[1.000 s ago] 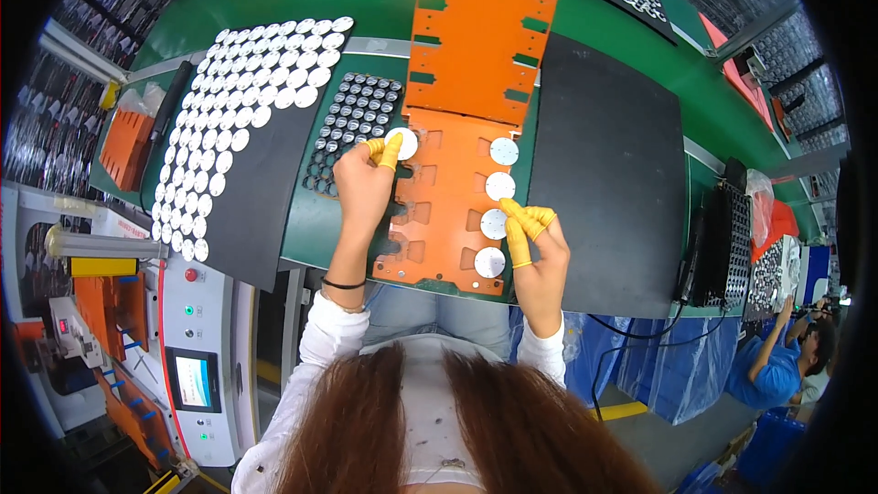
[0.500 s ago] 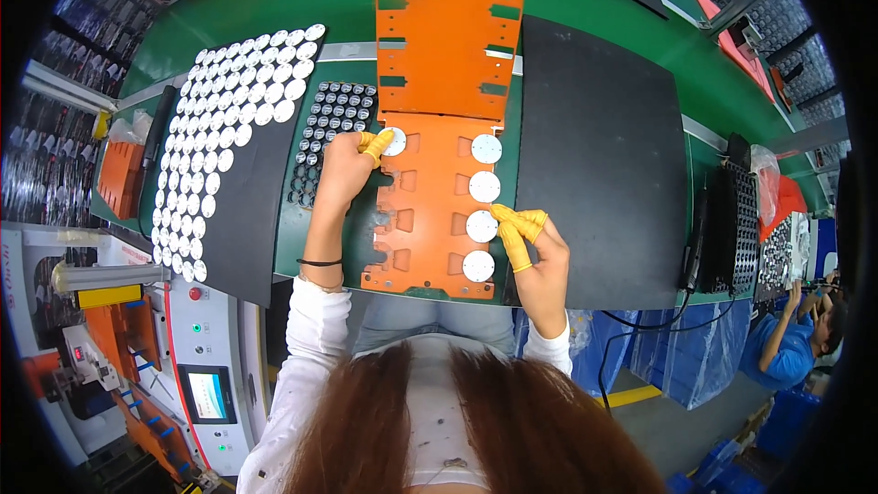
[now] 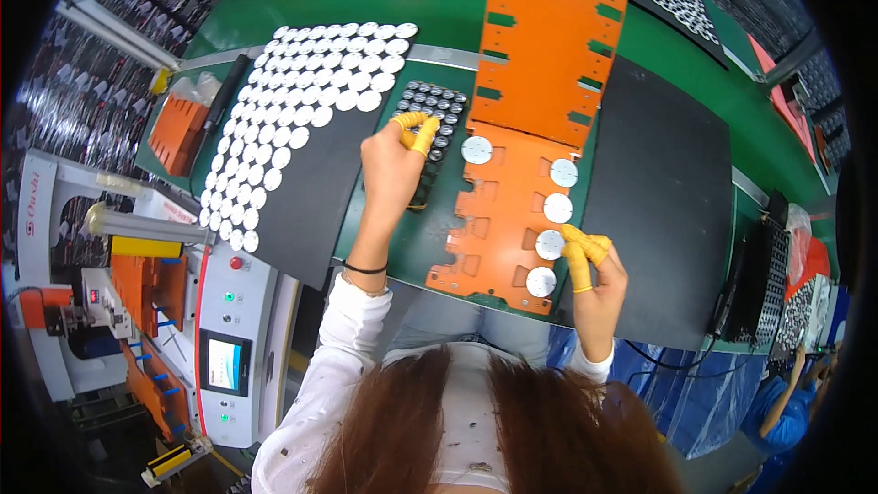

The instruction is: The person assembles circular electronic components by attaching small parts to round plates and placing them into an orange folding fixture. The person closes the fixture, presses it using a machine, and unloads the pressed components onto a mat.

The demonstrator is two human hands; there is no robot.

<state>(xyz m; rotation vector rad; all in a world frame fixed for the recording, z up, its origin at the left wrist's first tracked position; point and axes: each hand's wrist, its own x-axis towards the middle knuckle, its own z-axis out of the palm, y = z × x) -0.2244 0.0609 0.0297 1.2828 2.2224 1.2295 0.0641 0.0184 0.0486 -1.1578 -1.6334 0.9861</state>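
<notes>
An orange sheet-metal panel point(image 3: 512, 210) lies before me with cut-outs along its edges. Several white discs point(image 3: 563, 173) sit down its right edge, and a single white disc point(image 3: 477, 150) sits at its upper left. Over a tray of small dark round parts point(image 3: 437, 96), my left hand point(image 3: 391, 165) has its yellow-covered fingertips pinched together; whatever is between them is hidden. My right hand point(image 3: 599, 284), also in yellow finger covers, is closed, its fingertips at the rim of the third white disc point(image 3: 550, 244) on the right edge. I cannot make out anything in them.
Left of the tray, a black mat point(image 3: 315, 187) carries many white discs. Another black mat point(image 3: 663, 183) lies right of the panel. An upright orange sheet point(image 3: 549, 46) adjoins the panel's far end. A machine with a screen point(image 3: 225, 362) stands at lower left; a person in blue point(image 3: 777, 412) is far right.
My left hand has left the upper-left white disc and moved over to the tray of dark parts. My right hand stays by the same disc. The whole view has shifted and tilted.
</notes>
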